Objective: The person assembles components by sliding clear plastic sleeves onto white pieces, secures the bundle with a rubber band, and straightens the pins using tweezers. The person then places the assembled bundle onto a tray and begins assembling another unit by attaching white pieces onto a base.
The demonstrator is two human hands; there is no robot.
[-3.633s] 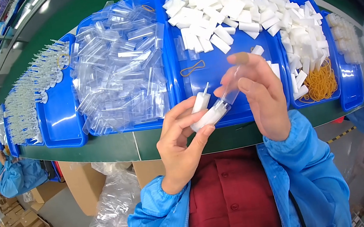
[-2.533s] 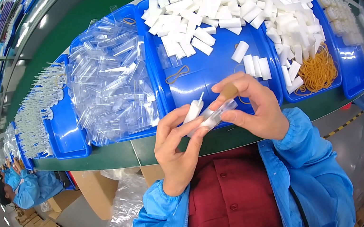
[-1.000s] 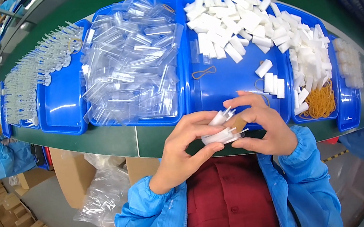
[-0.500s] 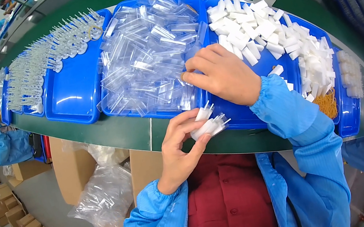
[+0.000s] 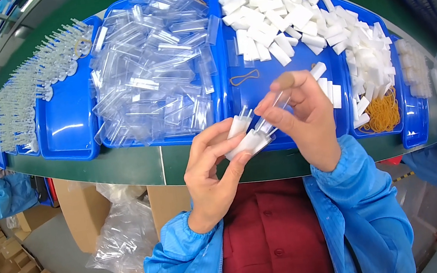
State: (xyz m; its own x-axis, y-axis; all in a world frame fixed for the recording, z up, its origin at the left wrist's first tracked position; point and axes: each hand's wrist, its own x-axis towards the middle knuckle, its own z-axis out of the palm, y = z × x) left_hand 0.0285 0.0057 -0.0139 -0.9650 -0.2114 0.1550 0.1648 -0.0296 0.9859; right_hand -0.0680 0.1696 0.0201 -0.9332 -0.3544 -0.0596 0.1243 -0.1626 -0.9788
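My left hand (image 5: 212,166) is closed around a few white blocks (image 5: 249,144) with thin clear prongs sticking out of their far ends. Pinched between the thumb and fingers of my right hand (image 5: 305,116) is a clear plastic sleeve (image 5: 281,100). Its lower end meets the prongs of the nearer block; whether it slides over them I cannot tell. A tan wrap covers one right fingertip. Beyond my hands, a blue tray (image 5: 173,140) is heaped with more clear plastic sleeves (image 5: 155,66).
To the right, loose white blocks (image 5: 279,16) fill another blue tray (image 5: 299,65), where a single rubber band (image 5: 244,78) lies. Yellow rubber bands (image 5: 381,114) are piled farther right. White stemmed parts (image 5: 18,112) crowd the left tray. Cardboard boxes (image 5: 83,211) stand below the green table (image 5: 142,163).
My right hand has come back from the heap of clear sleeves to the blocks, now with one sleeve in its fingers. My left hand keeps its hold. The view has shifted slightly.
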